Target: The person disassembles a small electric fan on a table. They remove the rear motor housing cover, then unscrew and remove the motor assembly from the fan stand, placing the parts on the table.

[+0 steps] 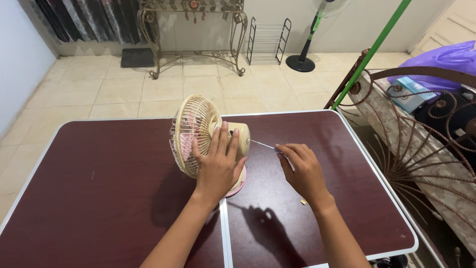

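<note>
1. A small cream-coloured desk fan (pixel 198 135) stood upright near the middle of a dark maroon folding table (pixel 99 188), its wire cage turned towards the left and pink blades showing through the grille

2. The person's left hand (pixel 217 166) lay spread over the back of the fan, fingers apart and pressed against the motor housing (pixel 239 139), palm partly covering the lower cage; it steadied the fan rather than closed around it

3. The right hand (pixel 302 171) sat just to the right of the fan, fingers curled in a loose pinch around the handle end of a thin screwdriver (pixel 264 145); the handle itself was hidden inside the hand

4. The slim metal shaft ran from that hand leftwards to the rear of the motor housing, its tip at or in the housing; I could not tell exactly where it touched

5. The fan's pink base (pixel 239 184) peeked out under the left wrist, resting on the table close to the pale seam down the middle

6. A small pale scrap (pixel 303 201) lay on the table just beneath the right wrist

7. Beyond the table were a tiled floor, an ornate metal console table (pixel 193 30), a wire shoe rack (pixel 267 42) and a standing fan (pixel 310 34) against the far wall

8. To the right leaned a green pole (pixel 372 49) beside a scrolled iron bench (pixel 421 149) with a purple bag (pixel 441 57) on it
</note>
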